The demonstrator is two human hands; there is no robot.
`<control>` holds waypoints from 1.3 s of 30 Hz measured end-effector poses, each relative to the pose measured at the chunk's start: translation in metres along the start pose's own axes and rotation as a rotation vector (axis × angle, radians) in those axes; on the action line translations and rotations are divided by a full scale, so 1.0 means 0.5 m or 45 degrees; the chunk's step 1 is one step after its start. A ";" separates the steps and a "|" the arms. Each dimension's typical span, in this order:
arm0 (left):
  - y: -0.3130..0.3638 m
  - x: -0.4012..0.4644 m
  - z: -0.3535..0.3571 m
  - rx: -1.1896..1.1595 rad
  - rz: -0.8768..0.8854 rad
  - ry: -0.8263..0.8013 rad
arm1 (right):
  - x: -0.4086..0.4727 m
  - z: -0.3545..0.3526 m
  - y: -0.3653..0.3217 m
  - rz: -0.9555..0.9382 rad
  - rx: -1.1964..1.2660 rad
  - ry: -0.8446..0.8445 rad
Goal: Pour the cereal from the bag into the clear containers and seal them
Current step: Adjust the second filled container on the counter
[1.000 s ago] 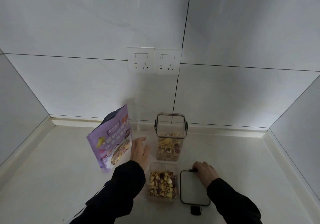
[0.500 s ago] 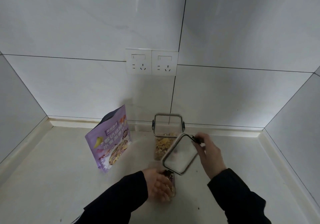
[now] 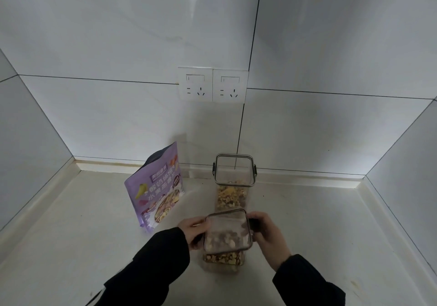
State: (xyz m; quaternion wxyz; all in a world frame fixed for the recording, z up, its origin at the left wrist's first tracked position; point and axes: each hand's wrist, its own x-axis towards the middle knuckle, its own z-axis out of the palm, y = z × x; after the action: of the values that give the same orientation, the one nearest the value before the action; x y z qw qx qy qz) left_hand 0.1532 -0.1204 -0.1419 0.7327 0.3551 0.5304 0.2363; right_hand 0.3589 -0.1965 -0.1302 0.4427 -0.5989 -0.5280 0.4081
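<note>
The near clear container (image 3: 223, 259) stands on the countertop (image 3: 71, 234) toward its front edge, holding cereal (image 3: 222, 257). A clear lid (image 3: 227, 231) with a dark rim sits on top of this container, tilted slightly; whether it is fully seated cannot be told. The left hand (image 3: 192, 232) grips the lid's left edge, fingers curled around it. The right hand (image 3: 268, 234) grips the lid's right edge at a dark latch (image 3: 253, 224). The second clear container (image 3: 234, 182) stands behind the first, near the countertop's back edge, partly filled and uncovered. The purple cereal bag (image 3: 157, 187) stands upright to its left, well apart from both hands. Two wall sockets (image 3: 212, 85) sit on the tiled wall above.
</note>
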 end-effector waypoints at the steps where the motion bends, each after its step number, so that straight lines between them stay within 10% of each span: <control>1: -0.004 -0.002 -0.001 0.115 0.064 0.023 | -0.001 0.001 0.007 0.050 0.046 -0.004; 14: -0.021 0.003 -0.001 0.981 0.387 0.257 | -0.009 0.046 0.027 0.176 -0.454 0.099; 39: -0.024 0.017 0.013 0.715 0.253 0.257 | 0.026 0.059 0.042 0.307 -0.662 0.027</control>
State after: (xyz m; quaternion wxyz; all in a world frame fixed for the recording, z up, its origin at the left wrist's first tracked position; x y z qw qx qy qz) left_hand 0.1618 -0.1234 -0.1550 0.5229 0.5684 0.6076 0.1850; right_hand 0.3376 -0.1819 -0.1591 0.2278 -0.7551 -0.5352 0.3025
